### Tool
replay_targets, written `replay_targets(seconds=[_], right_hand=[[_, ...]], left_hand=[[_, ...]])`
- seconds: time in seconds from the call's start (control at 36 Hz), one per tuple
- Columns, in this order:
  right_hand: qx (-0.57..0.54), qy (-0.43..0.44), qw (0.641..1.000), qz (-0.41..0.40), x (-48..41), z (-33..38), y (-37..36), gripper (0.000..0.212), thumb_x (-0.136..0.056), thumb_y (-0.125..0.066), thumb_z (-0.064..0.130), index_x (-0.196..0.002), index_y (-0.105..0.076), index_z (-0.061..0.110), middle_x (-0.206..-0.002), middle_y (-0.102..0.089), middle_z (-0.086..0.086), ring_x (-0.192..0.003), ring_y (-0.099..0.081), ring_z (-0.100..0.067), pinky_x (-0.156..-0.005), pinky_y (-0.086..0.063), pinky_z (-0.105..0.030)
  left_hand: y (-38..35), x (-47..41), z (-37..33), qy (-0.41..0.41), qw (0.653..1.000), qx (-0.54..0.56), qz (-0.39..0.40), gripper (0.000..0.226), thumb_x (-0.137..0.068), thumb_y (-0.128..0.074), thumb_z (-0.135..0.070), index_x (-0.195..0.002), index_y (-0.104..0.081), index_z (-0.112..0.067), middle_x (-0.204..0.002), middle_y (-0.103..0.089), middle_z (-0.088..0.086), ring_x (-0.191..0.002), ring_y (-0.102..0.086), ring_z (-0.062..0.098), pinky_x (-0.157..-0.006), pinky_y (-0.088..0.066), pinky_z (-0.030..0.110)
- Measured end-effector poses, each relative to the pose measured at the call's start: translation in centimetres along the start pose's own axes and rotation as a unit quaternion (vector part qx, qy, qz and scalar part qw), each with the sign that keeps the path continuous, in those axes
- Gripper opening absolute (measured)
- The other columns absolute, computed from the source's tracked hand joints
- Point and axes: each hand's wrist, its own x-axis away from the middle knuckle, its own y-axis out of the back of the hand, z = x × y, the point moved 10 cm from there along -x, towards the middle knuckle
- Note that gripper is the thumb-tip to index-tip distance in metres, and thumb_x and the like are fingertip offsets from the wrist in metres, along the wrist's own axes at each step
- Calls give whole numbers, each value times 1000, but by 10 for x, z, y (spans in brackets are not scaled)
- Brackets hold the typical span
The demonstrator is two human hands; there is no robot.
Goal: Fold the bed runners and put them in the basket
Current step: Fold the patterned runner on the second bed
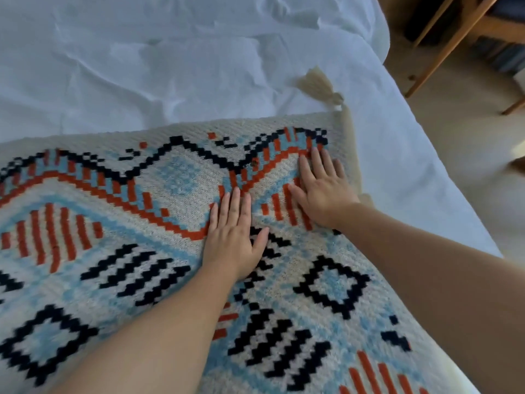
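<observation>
Bed (142,66) fills the upper frame; runner (85,280) covers the lower half, its long axis seemingly running leftward. I see left grip (234,237) and right grip (324,191) pressed flat, fingers straight, holding nothing. The right is nearer the tassel (321,83) corner.

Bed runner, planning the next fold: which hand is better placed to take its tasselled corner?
Probably right: the right hand lies flat near the tasselled corner; the left hand presses the bed runner farther from it.
</observation>
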Motion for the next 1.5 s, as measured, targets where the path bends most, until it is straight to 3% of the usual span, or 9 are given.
replay_targets(seconds=[0.22, 0.42, 0.5, 0.64, 0.89, 1.08, 1.31, 1.42, 1.5], right_hand=[[36, -30, 998, -34, -92, -26, 53, 62, -92, -44, 25, -148, -19, 15, -157, -19, -9, -144, -15, -28, -118, -10, -47], [129, -71, 988, -48, -109, -49, 94, 25, -83, -51, 5, -107, -56, 9, -112, -59, -17, -111, -48, -34, -91, -37, -44], [149, -78, 984, -56, -101, -57, 107, 12, -81, -49, -1, -86, -58, 6, -87, -53, -12, -91, -48, -31, -76, -36, -39], [112, -33, 993, 10, -82, -58, 100, 25, -85, -46, -3, -105, -57, 7, -88, -53, -7, -75, -55, -26, -57, -46, -34], [86, -13, 996, 32, -90, -58, 81, 25, -90, -47, 2, -113, -49, 9, -107, -50, -10, -75, -53, -25, -57, -42, -35], [95, -65, 993, -9, -101, -68, 84, 14, -85, -49, -1, -76, -56, 6, -71, -50, -6, -62, -53, -26, -55, -47, -36], [79, -38, 995, -55, -52, -79, 131, 21, -79, -47, -3, -71, -42, 15, -65, -48, -6, -54, -43, -21, -46, -29, -26], [67, -18, 996, -64, 4, -81, 141, 31, -77, -47, -3, -64, -34, 21, -61, -46, -1, -53, -43, -21, -45, -25, -26], [56, -20, 997, -49, 44, -78, 141, 32, -79, -47, -1, -64, -31, 23, -61, -45, 3, -50, -40, -15, -43, -20, -25]], left_hand=[[-3, -2, -2, -19, 1000, -4, 1, 76, -89, 6, -62, -146, 19, -14, -154, 25, 7, -138, 30, 17, -113, 17, 40], [-7, -4, 0, -27, 1000, -1, -7, 75, -91, 0, -62, -145, 21, -15, -155, 22, 7, -140, 26, 18, -113, 16, 40], [-6, -6, 1, -27, 1000, -6, -8, 76, -91, 0, -62, -146, 18, -14, -154, 23, 7, -140, 26, 18, -113, 16, 40], [2, 0, -1, -13, 1000, -9, 8, 76, -89, 6, -64, -145, 22, -15, -153, 28, 6, -138, 31, 16, -111, 21, 38], [-2, 0, -1, -14, 1000, -10, -7, 74, -90, 6, -64, -143, 27, -16, -151, 32, 5, -138, 30, 17, -113, 18, 41], [-15, -5, 2, -19, 999, -28, 4, 75, -89, 6, -63, -144, 25, -15, -152, 29, 5, -139, 29, 19, -112, 18, 40], [5, 1, -3, -4, 1000, -4, 27, 79, -87, 2, -66, -147, 19, -17, -155, 23, 4, -136, 32, 13, -111, 21, 36], [67, 17, -5, 51, 990, 113, -67, 76, -88, -41, -51, -147, -6, -18, -157, -1, 7, -141, -15, 26, -114, -18, 40], [136, 16, -10, 45, 974, 134, -178, 76, -84, -62, -29, -144, -17, -16, -153, -14, 10, -98, -56, 20, -79, -52, 33]])
